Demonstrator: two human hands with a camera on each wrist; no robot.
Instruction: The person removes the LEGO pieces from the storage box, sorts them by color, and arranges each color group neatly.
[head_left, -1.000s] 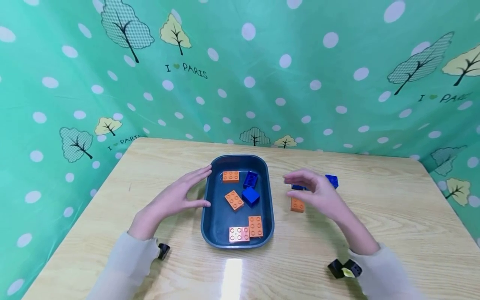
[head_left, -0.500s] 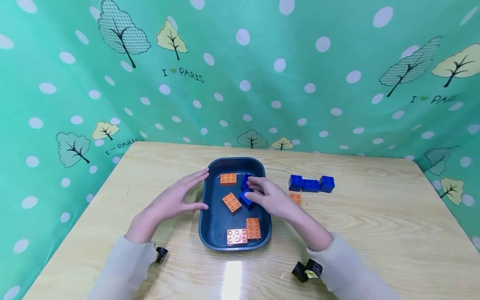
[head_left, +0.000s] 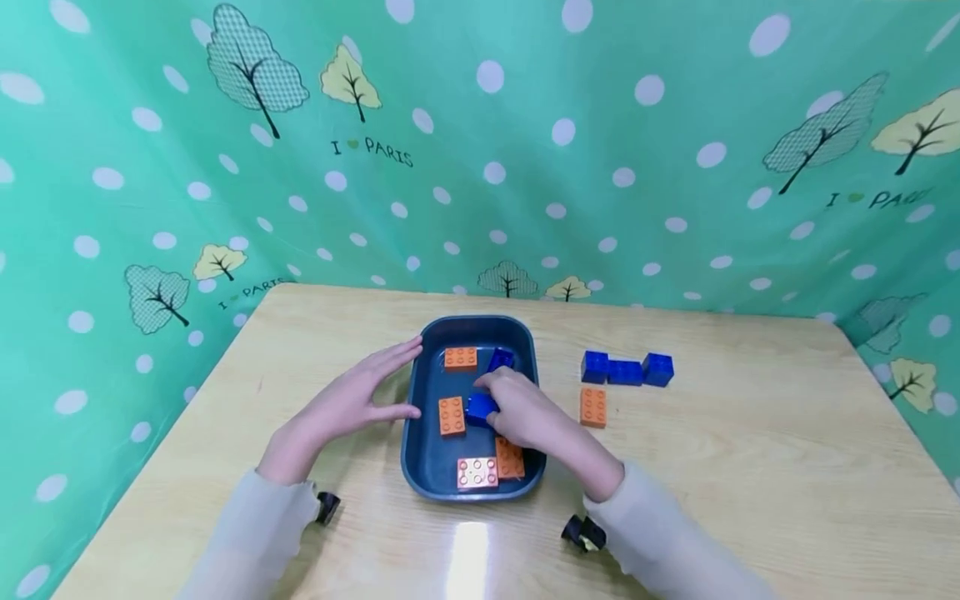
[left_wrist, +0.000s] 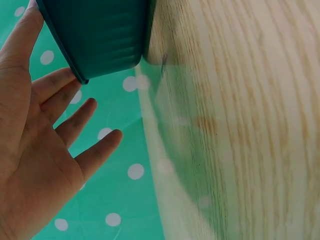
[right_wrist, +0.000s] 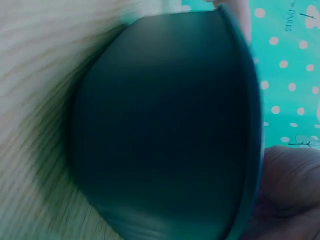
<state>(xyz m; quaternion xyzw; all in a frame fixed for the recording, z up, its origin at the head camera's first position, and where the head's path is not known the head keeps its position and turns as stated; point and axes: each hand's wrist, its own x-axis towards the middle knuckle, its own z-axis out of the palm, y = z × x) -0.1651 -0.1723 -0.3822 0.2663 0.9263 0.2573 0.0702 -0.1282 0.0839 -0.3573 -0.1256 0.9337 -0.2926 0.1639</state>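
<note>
A dark blue tray [head_left: 408, 454] holds several orange and blue toy building bricks. My left hand [head_left: 345, 396] is at its left side, fingers extended, thumb and fingertips at the rim. In the left wrist view the left hand [left_wrist: 40, 135] has its fingers spread, some touching the tray's rim [left_wrist: 64, 50]. Reaching over the right wall, my right hand [head_left: 525, 408] grips a blue brick [head_left: 478, 409] inside the tray. Left of that brick lies an orange brick [head_left: 452, 416]. The tray wall [right_wrist: 165, 115] hides most of the right hand [right_wrist: 292, 185] in the right wrist view.
Right of the tray, three blue bricks [head_left: 626, 372] stand in a row on the wooden table [head_left: 750, 450], with an orange brick [head_left: 593, 407] in front of them. Behind the table hangs a green dotted cloth [head_left: 450, 150].
My right hand has come from the bricks on the right into the tray. The blue brick there has shifted left, and the middle orange brick has turned upright. The left hand has stayed put.
</note>
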